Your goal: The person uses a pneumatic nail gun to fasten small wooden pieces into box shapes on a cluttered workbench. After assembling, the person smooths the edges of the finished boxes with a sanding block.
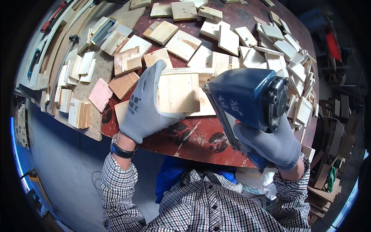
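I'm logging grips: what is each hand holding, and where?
Right hand: blue nail gun, by its handle. Left hand: wooden block, by its left side.

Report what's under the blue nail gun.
The gloved right hand holds the blue nail gun from below, and red tabletop shows to the tool's left. Whatever lies directly beneath its body is covered by the tool and hand.
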A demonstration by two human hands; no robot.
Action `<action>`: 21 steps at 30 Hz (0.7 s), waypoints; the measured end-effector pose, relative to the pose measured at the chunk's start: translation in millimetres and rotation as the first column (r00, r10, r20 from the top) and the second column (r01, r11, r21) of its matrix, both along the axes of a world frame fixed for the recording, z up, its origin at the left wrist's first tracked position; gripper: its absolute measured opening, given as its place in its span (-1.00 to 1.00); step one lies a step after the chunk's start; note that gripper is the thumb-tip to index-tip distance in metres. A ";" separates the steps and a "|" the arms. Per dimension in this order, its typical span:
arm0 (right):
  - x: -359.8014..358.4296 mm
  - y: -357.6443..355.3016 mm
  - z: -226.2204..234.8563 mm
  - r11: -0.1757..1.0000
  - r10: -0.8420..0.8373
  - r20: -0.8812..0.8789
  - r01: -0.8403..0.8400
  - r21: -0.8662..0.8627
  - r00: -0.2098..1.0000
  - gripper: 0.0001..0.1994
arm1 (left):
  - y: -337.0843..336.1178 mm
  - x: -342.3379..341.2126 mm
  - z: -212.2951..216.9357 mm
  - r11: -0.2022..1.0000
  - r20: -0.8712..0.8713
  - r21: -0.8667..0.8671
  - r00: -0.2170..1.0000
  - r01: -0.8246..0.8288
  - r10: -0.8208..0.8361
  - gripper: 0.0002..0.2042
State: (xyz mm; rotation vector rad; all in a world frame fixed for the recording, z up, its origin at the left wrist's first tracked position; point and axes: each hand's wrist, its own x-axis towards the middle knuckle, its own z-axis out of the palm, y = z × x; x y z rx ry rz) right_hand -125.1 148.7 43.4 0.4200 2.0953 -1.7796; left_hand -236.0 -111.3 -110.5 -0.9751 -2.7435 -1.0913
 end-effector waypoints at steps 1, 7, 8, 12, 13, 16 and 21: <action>-0.5 0.2 -1.3 1.000 0.006 0.005 -0.006 -0.006 1.000 -0.63 | 1.0 -0.2 0.1 1.000 -0.012 0.011 1.000 -0.002 0.002 0.22; -11.2 0.0 -9.8 0.996 0.093 0.023 -0.093 -0.002 0.995 -0.66 | 1.3 -0.5 3.8 0.999 0.015 0.029 1.000 0.019 -0.020 0.22; -13.7 1.1 -9.3 0.993 0.118 0.040 -0.118 0.006 0.992 -0.69 | 1.5 -0.1 1.7 0.999 -0.002 0.026 1.000 0.019 -0.019 0.21; -19.1 1.7 -12.3 0.983 0.175 0.023 -0.176 0.045 0.984 -0.70 | 0.8 -0.7 0.7 0.999 0.000 0.032 1.000 0.018 -0.018 0.20; -20.7 0.9 -11.6 0.980 0.191 0.023 -0.192 0.053 0.981 -0.71 | 0.6 -0.9 1.5 0.999 -0.006 0.026 1.000 0.019 -0.019 0.20; -18.7 -4.6 -9.7 0.980 0.171 0.030 -0.173 0.102 0.985 -0.62 | 0.8 -1.3 2.2 1.000 -0.009 0.015 1.000 0.025 -0.025 0.20; -19.8 -12.8 -4.0 0.953 0.200 0.127 -0.223 0.206 0.972 -0.58 | -1.3 -2.1 -0.8 0.999 -0.023 0.011 0.999 0.031 -0.031 0.20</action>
